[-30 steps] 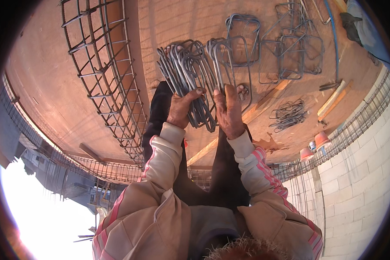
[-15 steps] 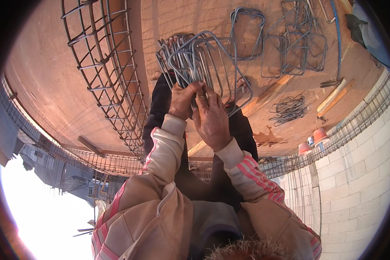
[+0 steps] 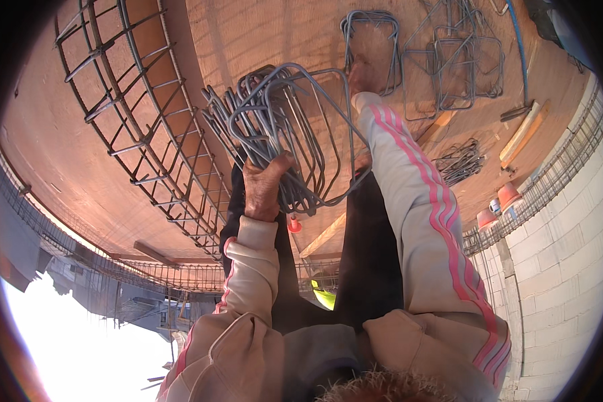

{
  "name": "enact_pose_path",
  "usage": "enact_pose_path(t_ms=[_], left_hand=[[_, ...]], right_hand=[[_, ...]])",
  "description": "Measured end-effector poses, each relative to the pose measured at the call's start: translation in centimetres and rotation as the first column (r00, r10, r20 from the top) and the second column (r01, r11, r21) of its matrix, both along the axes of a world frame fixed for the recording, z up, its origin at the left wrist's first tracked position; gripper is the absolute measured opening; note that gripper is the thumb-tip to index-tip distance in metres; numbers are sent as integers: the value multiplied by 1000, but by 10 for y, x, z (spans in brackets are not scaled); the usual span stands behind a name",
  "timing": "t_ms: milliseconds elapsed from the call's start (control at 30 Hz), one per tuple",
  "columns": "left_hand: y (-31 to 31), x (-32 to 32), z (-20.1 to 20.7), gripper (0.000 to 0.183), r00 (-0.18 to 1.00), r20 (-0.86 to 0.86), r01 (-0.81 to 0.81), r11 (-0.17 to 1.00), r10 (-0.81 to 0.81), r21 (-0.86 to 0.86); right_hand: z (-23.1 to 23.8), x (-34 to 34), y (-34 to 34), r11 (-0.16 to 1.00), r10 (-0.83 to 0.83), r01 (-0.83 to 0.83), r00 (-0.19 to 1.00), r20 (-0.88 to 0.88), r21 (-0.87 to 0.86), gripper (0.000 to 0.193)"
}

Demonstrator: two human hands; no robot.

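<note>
Head view, looking down: the left hand (image 3: 264, 184) grips the lower edge of a thick bundle of grey, bent-steel rectangular loops (image 3: 264, 142), held above the brown plywood surface (image 3: 281, 37) in front of the person's black-trousered legs (image 3: 372, 248). Half a second ago both hands met at this bundle; now the right hand (image 3: 362, 78) has left it and stretches forward to a small stack of similar grey steel rectangles (image 3: 396, 57) lying on the plywood. It is blurred, so whether its fingers are closed cannot be told. A long steel-bar cage (image 3: 141, 139) stands to the left.
</note>
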State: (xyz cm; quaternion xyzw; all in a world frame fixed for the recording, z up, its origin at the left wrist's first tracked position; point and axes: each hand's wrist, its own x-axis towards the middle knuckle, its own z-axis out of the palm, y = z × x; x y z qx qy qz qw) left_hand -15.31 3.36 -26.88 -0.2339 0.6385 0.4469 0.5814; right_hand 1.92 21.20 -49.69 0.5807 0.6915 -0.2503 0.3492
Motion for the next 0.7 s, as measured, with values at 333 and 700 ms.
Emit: enact_pose_path(t_ms=[333,700], left_hand=[[-2,0,-8,23,1000,-29,-10,1000,10,10],[6,22,-9,20,999,-8,38,999,-37,18]], right_hand=[[16,67,-6,766,-456,643,529,-716,-12,24],[251,32,-50,868,-432,461,520,-737,-184,20]])
